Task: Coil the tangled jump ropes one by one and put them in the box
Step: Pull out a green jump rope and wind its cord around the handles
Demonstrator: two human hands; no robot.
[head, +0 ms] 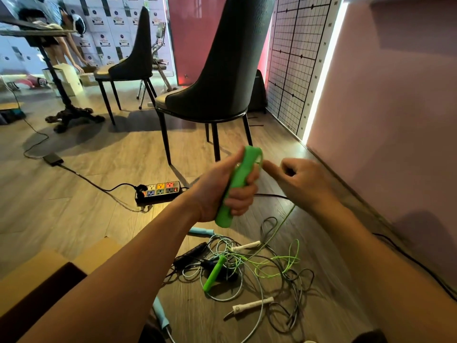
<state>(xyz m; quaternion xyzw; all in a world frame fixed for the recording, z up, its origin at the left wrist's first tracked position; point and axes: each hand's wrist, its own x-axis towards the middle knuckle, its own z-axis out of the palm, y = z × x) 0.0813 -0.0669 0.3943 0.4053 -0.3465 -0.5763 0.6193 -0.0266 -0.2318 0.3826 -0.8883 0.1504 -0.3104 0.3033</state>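
My left hand (pixel 222 189) grips a green jump-rope handle (pixel 237 184) upright above the floor. Beside it, my right hand (pixel 301 180) has its fingers curled and seems to pinch the thin green rope (pixel 284 221), which runs down into the pile. On the floor below lies a tangle of ropes (pixel 249 266): the second green handle (pixel 214 273), two white handles (pixel 252 304), light blue handles (pixel 201 230) and a black handle (pixel 190 254). An open cardboard box (pixel 42 268) sits at the lower left.
A dark chair (pixel 217 78) stands just beyond my hands, another chair (pixel 131 63) farther left. A power strip (pixel 159 191) with its black cable lies on the wood floor. A pink wall (pixel 395 120) runs along the right. Another person bends over boxes far left.
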